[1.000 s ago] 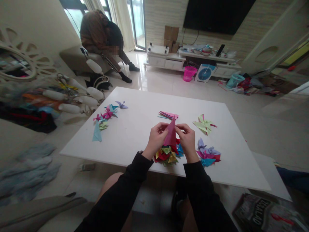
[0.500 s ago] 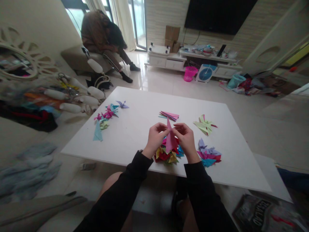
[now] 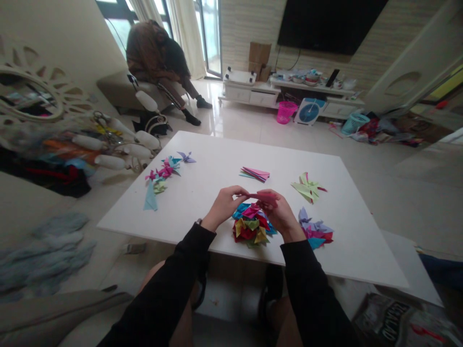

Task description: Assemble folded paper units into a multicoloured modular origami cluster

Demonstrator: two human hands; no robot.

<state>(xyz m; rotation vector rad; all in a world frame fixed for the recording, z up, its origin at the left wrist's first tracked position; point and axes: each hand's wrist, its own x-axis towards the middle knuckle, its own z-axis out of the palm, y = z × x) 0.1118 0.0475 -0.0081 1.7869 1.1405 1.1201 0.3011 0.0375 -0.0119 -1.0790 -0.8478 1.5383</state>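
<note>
A folded pink piece of origami paper (image 3: 265,196) is held sideways between my two hands, above the table's near side. My left hand (image 3: 227,204) pinches its narrow left end. My right hand (image 3: 281,215) grips the wider right end, with the fingers partly hidden by the paper. Just below lies a heap of colourful origami cranes (image 3: 251,229) in red, gold, blue and pink. Beyond my hands rests a small stack of folded paper strips (image 3: 255,174), pink on top.
On the white table (image 3: 202,188), purple, pink and blue cranes (image 3: 315,227) lie right of my hand. Light green folded papers (image 3: 307,187) sit farther back. More cranes (image 3: 167,167) and a pale blue folded piece (image 3: 150,197) lie left. A seated person (image 3: 155,58) is behind.
The pink paper has turned from upright to sideways. My left hand has shifted slightly left and now pinches its narrow end, while my right hand has moved to the wider end.
</note>
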